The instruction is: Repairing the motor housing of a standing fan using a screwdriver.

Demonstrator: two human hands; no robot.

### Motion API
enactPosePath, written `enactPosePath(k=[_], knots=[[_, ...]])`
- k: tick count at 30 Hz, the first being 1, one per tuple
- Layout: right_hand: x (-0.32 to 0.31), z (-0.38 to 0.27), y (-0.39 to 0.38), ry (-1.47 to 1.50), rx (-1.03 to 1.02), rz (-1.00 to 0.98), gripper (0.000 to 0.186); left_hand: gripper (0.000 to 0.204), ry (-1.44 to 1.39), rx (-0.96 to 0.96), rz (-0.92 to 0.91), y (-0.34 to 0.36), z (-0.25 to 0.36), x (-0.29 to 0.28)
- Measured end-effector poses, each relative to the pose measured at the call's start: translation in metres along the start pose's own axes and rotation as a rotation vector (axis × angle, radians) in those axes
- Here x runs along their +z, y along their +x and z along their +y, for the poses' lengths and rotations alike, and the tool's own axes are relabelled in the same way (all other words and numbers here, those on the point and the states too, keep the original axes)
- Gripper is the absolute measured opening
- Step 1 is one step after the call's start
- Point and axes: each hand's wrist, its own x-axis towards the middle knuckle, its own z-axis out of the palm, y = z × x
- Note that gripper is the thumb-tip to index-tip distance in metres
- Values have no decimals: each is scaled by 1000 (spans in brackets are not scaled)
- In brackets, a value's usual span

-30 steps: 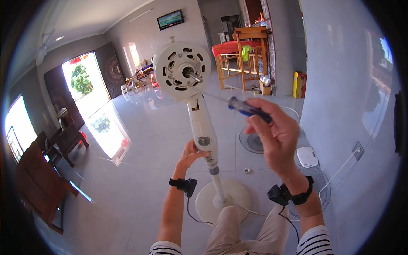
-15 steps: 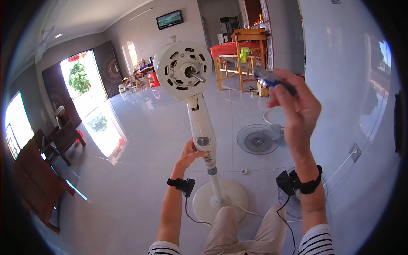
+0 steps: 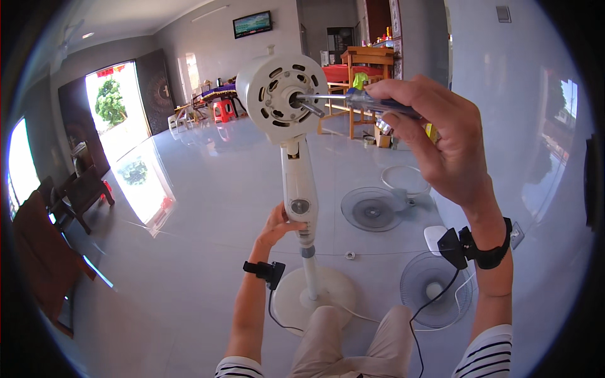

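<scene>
A white stand fan (image 3: 299,170) stands in front of me with its grilles and blade off. Its round motor housing (image 3: 255,94) has slots around the front, and a bare metal shaft (image 3: 314,109) sticks out of the centre. My left hand (image 3: 275,228) grips the column beside the control knob, fingers wrapped behind it. In my right hand (image 3: 444,135) is a screwdriver with a clear blue handle (image 3: 372,103), held between thumb and fingers. Its metal blade points left, the tip at the housing's centre opening by the shaft; whether it touches is hard to tell.
On the floor to the right lie a round fan grille (image 3: 372,211), a white ring (image 3: 403,171), a bluish fan blade (image 3: 419,205), a second grille (image 3: 435,290) and a small white nut (image 3: 350,255). A cord runs from the fan's round base (image 3: 277,296). Wooden chairs (image 3: 47,246) stand left.
My right hand has brought the screwdriver forward and in to the centre of the motor housing. The fan head has turned slightly right in view; my left hand keeps its hold.
</scene>
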Motion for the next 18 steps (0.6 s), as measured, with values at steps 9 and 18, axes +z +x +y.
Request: enactPosePath(k=[9,18], knots=[[1,-18,-2,-119,-81,-32,27,52,9,35,1,-2,2,0],[7,-18,-3,-287,-97,-31,31,50,16,57,4,-4,10,3]])
